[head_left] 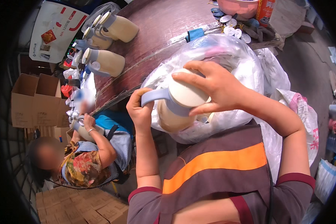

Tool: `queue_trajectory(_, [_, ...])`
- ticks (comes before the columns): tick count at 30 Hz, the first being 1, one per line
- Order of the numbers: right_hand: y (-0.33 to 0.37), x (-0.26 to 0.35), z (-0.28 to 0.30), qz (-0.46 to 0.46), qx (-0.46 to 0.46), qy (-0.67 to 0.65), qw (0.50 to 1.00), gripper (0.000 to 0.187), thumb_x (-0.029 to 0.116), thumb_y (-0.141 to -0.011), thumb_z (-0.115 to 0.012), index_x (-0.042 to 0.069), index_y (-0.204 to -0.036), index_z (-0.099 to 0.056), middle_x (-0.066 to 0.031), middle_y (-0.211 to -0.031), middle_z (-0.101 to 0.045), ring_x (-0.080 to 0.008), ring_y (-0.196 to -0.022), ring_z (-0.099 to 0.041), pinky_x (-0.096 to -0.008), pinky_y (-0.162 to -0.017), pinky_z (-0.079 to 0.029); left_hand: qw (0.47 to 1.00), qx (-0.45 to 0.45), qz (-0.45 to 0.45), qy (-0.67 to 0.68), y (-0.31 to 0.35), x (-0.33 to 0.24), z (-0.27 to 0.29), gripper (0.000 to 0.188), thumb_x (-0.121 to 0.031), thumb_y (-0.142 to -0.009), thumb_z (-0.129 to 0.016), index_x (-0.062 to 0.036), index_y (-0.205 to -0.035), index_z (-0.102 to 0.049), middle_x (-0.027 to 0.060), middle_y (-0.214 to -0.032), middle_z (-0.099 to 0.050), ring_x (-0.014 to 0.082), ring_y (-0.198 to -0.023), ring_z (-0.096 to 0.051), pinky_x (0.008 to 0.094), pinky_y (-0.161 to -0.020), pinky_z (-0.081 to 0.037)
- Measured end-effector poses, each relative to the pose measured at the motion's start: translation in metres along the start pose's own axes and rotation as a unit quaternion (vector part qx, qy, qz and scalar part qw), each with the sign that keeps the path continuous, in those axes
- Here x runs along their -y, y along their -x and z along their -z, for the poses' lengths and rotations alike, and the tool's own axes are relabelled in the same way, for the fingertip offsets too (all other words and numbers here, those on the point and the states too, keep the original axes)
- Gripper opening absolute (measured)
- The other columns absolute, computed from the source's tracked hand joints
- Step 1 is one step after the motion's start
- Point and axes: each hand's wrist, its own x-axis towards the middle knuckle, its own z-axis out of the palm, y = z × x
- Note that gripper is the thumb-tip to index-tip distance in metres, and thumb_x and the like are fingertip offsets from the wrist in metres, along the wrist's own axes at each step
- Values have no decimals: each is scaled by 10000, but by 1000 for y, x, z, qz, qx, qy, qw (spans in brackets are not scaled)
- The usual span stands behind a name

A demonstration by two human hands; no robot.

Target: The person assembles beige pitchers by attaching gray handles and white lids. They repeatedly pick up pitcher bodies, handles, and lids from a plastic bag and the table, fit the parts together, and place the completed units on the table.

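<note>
A cream pitcher [173,121] with a blue-grey collar and handle is between my hands, above a large clear plastic bag [246,59]. The fingers of my left hand [139,112] are closed round its handle. My right hand [216,87] grips the pitcher's round cream lid [184,89] from above, with fingers and thumb spread over the top and edge. The bag lies open under the pitcher, and pale shapes inside it are hard to make out. Several similar pitchers [106,61] stand on the dark red table [160,22] at the far left.
At my left a co-worker [89,160] handles another pitcher [91,130]. Cardboard boxes [46,100] stand beyond, with more cartons [74,207] below. A pink basin [239,9], round white discs [231,23] and a blue cloth [195,34] lie toward the table's far right. A white sack [298,115] is at right.
</note>
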Motion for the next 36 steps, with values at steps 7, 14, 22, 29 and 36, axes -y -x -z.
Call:
queue_trajectory(7, [0, -27, -23, -229, -125, 128, 957, 629, 603, -851, -549, 50, -1141, -623, -191, -1075, -612, -354, -903, -637, -420, -769, -517, 985, 106, -21, -132, 58, -50, -61, 461, -61, -802, -621, 14, -1244, -512, 127, -1081, -595, 190, -1026, -551, 313, -921, -427])
queue_trajectory(14, [13, 45, 33, 6, 7, 77, 997, 589, 545, -768, -670, 211, -1247, -596, -94, -1278, -553, -273, -1107, -559, -435, -935, -414, 993, 25, 50, 99, -4, 6, 28, 162, 6, -735, -664, 28, -895, -669, 29, -772, -648, 95, -685, -578, 231, -623, -454])
queue_trajectory(22, [-2, 75, 17, 229, 90, -137, 960, 486, 532, -819, -610, 189, -1163, -595, -58, -1279, -533, -276, -1206, -489, -483, -906, -419, 971, 235, 8, 50, 1, -25, 18, 95, -38, -660, -635, 0, -738, -677, 50, -687, -653, 96, -623, -599, 212, -574, -445])
queue_trajectory(29, [17, 36, 30, 57, 25, -108, 992, 561, 531, -754, -674, 172, -1181, -610, -107, -1285, -526, -335, -1184, -492, -453, -908, -416, 976, 211, 53, -8, 29, -49, 4, 161, -23, -649, -665, 14, -805, -669, 45, -712, -649, 86, -666, -592, 226, -610, -451])
queue_trajectory(36, [24, 51, 23, 177, 67, -115, 975, 608, 649, -829, -545, 218, -1253, -606, -123, -1372, -480, -347, -1233, -471, -473, -931, -395, 947, 295, 62, 108, -4, -7, 11, 122, -3, -690, -631, 9, -808, -662, 0, -699, -618, 53, -634, -533, 209, -559, -392])
